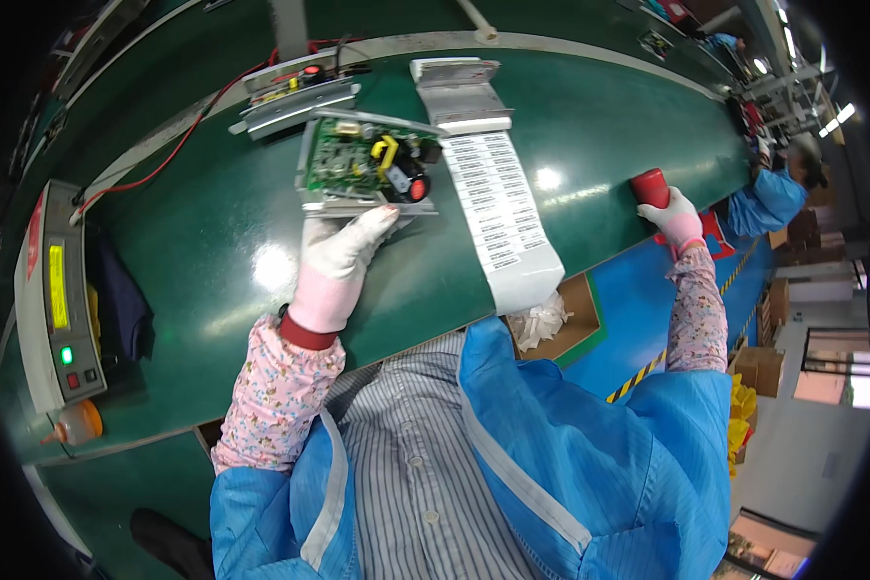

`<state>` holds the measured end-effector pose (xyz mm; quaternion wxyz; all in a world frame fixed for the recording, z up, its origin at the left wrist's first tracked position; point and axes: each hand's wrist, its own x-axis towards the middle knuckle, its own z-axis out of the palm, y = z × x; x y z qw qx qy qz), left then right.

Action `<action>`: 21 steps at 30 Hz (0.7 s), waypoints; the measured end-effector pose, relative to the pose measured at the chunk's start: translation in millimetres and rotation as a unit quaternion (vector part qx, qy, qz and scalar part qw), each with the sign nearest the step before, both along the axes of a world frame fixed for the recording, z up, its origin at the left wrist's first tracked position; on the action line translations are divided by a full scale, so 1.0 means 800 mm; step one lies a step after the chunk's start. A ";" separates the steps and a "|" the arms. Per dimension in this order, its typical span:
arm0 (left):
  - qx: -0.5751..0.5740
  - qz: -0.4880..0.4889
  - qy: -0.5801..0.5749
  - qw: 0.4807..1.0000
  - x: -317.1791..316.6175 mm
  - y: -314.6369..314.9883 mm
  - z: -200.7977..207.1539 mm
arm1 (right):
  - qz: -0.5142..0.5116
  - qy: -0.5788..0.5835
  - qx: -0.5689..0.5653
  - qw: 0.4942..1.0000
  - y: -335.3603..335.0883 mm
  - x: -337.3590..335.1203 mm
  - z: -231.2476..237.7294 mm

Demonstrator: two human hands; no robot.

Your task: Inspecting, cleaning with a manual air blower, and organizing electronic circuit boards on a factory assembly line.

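My left hand (343,256), in a white and pink glove, grips the near edge of a green circuit board (343,159) set in a metal bracket. The board carries a yellow transformer and a black part with a red top, and it looks tilted a little above the bench. Far out to the right, my gloved right hand (679,220) is closed around a small red tapered object (651,188); its kind is unclear. Between the hands lies a long strip of white printed labels (498,198), its far end by a metal plate holder (462,89) and its near end hanging over the bench edge.
Another bracketed board (298,104) sits behind, near a red wire (198,121). On the left stand a tester (56,300) with a yellow display, a dark cloth (121,300) and an orange bottle (79,422). Crumpled paper fills a carton (580,324) below the edge. A co-worker (778,198) is at far right.
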<state>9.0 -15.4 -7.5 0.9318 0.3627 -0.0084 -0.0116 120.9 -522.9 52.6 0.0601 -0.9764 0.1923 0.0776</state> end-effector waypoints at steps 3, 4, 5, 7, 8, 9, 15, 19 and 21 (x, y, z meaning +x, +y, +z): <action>-0.017 0.000 0.008 1.000 0.001 -0.002 0.004 | 0.041 -0.119 -0.022 0.992 0.026 -0.004 0.020; 0.010 -0.008 0.006 1.000 0.001 -0.003 0.010 | 0.061 -0.191 0.036 0.979 0.037 -0.010 0.030; 0.017 0.006 0.014 1.000 -0.001 -0.003 0.009 | 0.072 -0.184 0.045 0.979 0.065 -0.013 0.043; 0.130 0.051 -0.008 0.990 -0.002 -0.003 0.003 | 0.091 -0.237 0.522 0.814 0.136 -0.028 0.065; 0.133 0.058 -0.003 0.989 -0.001 -0.002 0.003 | 0.107 -0.240 0.621 0.739 0.181 -0.041 0.071; 0.134 0.062 -0.002 0.989 -0.002 0.000 0.002 | 0.123 -0.235 0.712 0.650 0.228 -0.052 0.070; 0.084 0.052 -0.001 0.995 0.001 -0.003 -0.004 | 0.177 -0.261 0.731 0.605 0.366 -0.093 0.057; 0.049 0.051 0.003 0.997 0.000 -0.001 -0.008 | 0.155 -0.267 0.768 0.561 0.381 -0.091 0.049; 0.069 0.045 0.005 0.997 -0.001 0.002 -0.007 | 0.109 -0.246 0.798 0.539 0.376 -0.089 0.044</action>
